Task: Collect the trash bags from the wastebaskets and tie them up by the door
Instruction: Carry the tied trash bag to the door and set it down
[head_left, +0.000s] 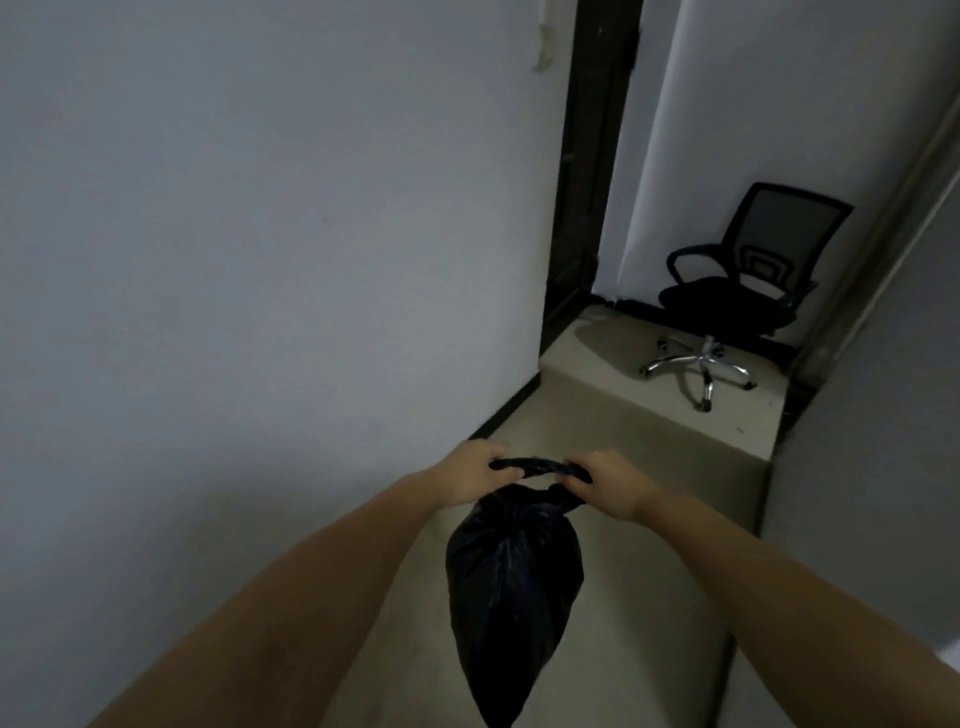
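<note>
The person holds a black trash bag (514, 587) out in front, in a narrow passage between pale walls. The left hand (475, 475) has its fingers curled round one end of a twisted strip of the bag's top, and the right hand (605, 483) has its fingers curled round the other end. The strip runs taut between the two sets of fingers, arching slightly. Just below the right fingers the bag's neck is gathered into a tight bunch, and from there the full body of the bag hangs down between the forearms, clear of the floor (649, 597).

Judging from this, the step in hand is the tying: the neck is already cinched, and the stretched strip looks like a knot being pulled tight or a loose end about to be looped. Whether a knot is already finished cannot be told, since the fingers hide both ends of the strip.

The next move probably calls for pulling both ends apart firmly without tearing the thin plastic, then setting the bag down. A dark door frame (587, 208) stands ahead, well beyond the fingers, with an office chair (743, 291) further off to its right; that doorway may be where the bag belongs, though this is not certain.
</note>
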